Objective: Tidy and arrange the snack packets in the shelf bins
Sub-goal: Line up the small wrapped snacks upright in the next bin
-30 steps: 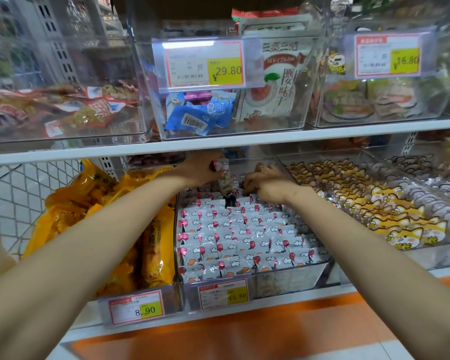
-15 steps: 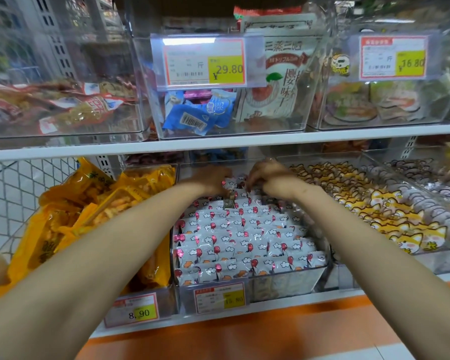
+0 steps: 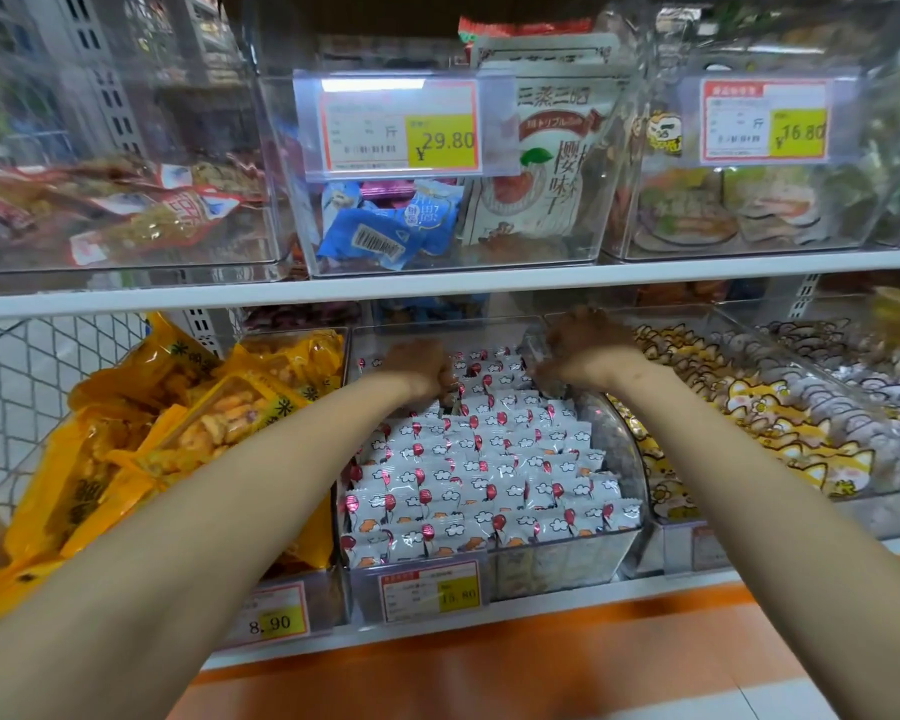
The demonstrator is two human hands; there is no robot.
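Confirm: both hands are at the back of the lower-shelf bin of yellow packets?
No. The head view shows the left hand and right hand at the back of the lower-shelf bin of white balloon-print packets; the yellow packets sit one bin left.

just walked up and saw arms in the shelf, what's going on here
A person reaches both hands into the middle clear bin on the lower shelf, packed with rows of small white packets printed with red balloons. The left hand is at the back left of the rows, the right hand at the back right by the bin's wall. Whether either hand holds a packet cannot be seen. Yellow bags fill the next bin on the left.
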